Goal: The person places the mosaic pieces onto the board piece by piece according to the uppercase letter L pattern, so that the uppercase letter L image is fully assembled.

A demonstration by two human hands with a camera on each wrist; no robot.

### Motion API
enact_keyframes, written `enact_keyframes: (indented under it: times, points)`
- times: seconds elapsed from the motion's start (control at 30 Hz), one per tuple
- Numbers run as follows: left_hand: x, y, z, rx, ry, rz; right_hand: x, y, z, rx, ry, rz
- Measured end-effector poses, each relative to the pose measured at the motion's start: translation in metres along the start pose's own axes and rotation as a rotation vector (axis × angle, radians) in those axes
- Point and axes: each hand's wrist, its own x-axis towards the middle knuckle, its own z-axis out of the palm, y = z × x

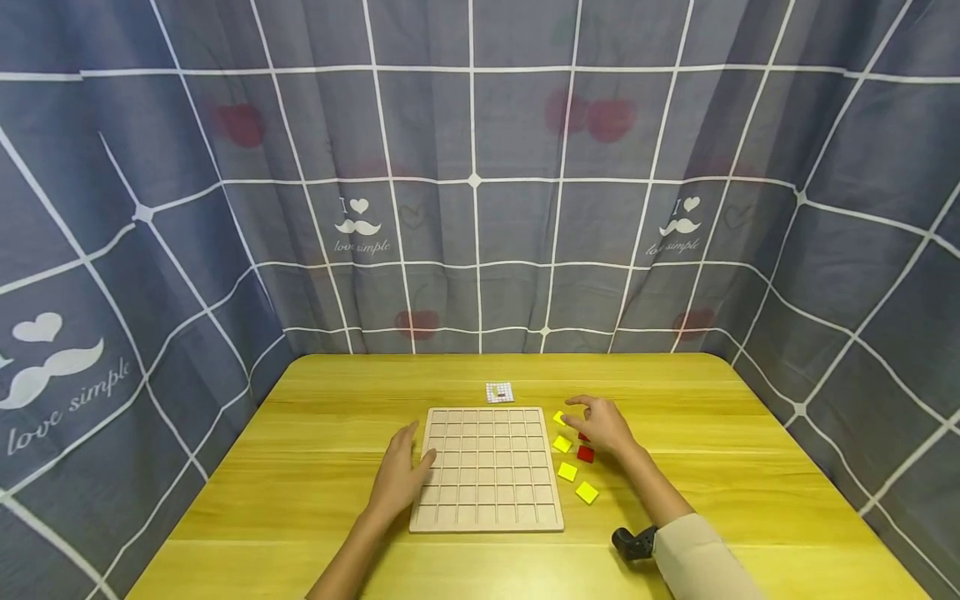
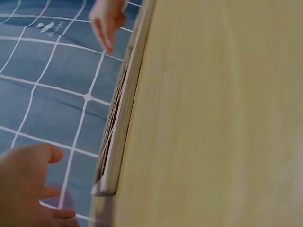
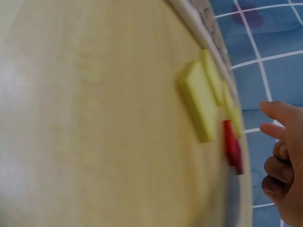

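Left hand point(image 1: 400, 477) and right hand point(image 1: 604, 427) show grips spread; the right should pinch a yellow tile point(image 1: 562, 444) squarely by opposite edges.

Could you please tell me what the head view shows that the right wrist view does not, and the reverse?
Only the head view shows the left hand, the small printed card behind the wooden board, and that board's grid laid out in full.

Only the right wrist view shows, up close, three curled fingers of the right hand and the thickness of one yellow tile.

Both share the right hand, yellow tiles, red tiles, part of the board, the table and the checked curtain.
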Motion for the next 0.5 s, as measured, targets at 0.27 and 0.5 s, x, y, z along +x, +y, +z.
enact_keyframes:
  times: [0.27,0.5]
  points:
    - [-0.007,-0.023,0.016,0.077,0.011,0.060,-0.001,0.006,0.013,-0.106,0.034,0.065]
    - [-0.013,-0.026,0.018,0.154,0.023,0.101,0.001,0.009,0.017,-0.141,0.066,0.066]
